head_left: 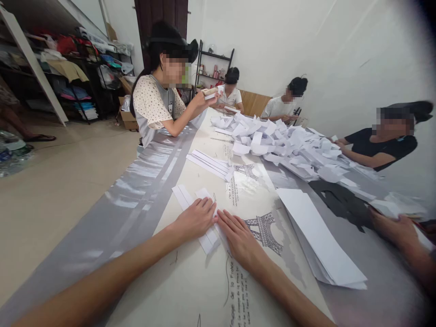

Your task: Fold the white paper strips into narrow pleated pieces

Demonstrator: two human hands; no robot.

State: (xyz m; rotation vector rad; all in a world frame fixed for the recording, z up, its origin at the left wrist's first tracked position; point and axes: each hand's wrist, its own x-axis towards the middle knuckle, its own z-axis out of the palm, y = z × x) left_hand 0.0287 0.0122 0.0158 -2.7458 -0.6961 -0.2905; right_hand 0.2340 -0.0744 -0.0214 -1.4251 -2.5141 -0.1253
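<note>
Two white paper pieces lie in front of me on the printed table cover (177, 281). My left hand (197, 219) rests on them with its fingers bent and pressed together on the narrow paper strip (203, 193). A folded paper strip (208, 243) runs under that hand, pointing from far left to near right. My right hand (242, 240) lies against the narrow strip's near end, its fingers stretched out and flat. The fingertips of both hands almost meet. Part of the narrow strip is hidden beneath the hands.
Beyond my hands lie several folded strips (209, 164). A stack of long white sheets (322, 240) is at right, and a large heap of folded paper (272, 141) covers the far right. Several people sit around the table; another person's hand (398, 229) holds paper.
</note>
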